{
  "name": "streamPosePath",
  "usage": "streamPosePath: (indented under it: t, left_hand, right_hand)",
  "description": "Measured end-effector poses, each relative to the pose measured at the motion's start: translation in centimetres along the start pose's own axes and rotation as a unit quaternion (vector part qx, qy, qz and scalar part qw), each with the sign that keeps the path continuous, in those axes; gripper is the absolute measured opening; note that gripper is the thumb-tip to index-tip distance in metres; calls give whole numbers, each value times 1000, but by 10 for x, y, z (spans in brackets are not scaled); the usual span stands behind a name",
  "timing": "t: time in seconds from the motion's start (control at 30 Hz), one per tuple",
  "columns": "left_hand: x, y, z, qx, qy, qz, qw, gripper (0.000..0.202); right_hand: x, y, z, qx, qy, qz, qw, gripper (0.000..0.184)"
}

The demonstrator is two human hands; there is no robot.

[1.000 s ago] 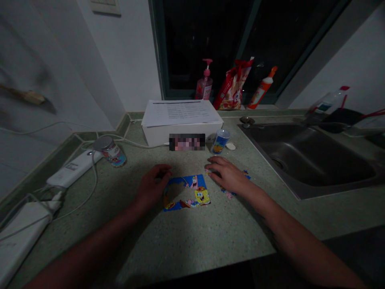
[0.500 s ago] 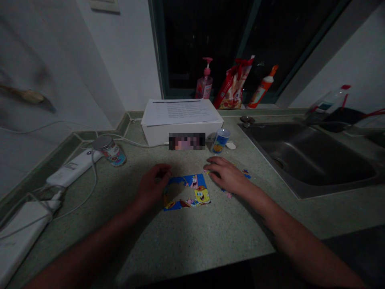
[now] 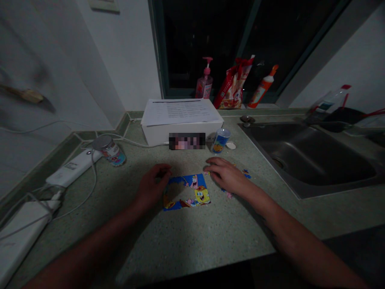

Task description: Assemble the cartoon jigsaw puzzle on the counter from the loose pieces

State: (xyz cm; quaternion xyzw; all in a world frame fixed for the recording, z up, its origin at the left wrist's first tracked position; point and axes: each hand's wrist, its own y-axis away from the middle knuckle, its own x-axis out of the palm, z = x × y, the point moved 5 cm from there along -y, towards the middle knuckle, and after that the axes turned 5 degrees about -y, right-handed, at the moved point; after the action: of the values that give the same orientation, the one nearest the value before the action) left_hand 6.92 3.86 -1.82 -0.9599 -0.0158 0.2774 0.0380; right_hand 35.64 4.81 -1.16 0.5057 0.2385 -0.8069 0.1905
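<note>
A partly assembled jigsaw puzzle with cartoon figures on blue lies on the counter, a gap in its middle-left. My left hand rests at its upper left corner, thumb and fingers curled nearly together; whatever is between them, if anything, is hidden. To the right of the puzzle, my right hand is spread low over loose pieces, fingers apart. A small piece shows by its fingertips, and it looks touched rather than gripped. More loose puzzle pieces lie beyond that hand, partly covered by it.
Behind the puzzle stand a white box with printed paper on top, a blue can and its round lid. A lidded jar, power strips and cables are at left. A steel sink is at right.
My right hand has shifted very slightly, its fingers drawing a little closer over the small piece. My left hand and the assembled puzzle look unmoved.
</note>
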Motion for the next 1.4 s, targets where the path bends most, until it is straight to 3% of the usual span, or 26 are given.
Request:
streamPosePath:
  t: [0.57,0.9,1.4]
  left_hand:
    - [0,0,-1,-8,9,-3,1000,36]
    - [-9,-4,5,-18,46,-38,998,26]
    - [-7,-6,11,-25,67,-33,997,29]
  right_hand:
    - [-3,1,-5,7,-18,-17,1000,36]
    - [-18,4,-26,75,38,-49,995,25]
    - [-9,2,-15,38,20,-20,999,23]
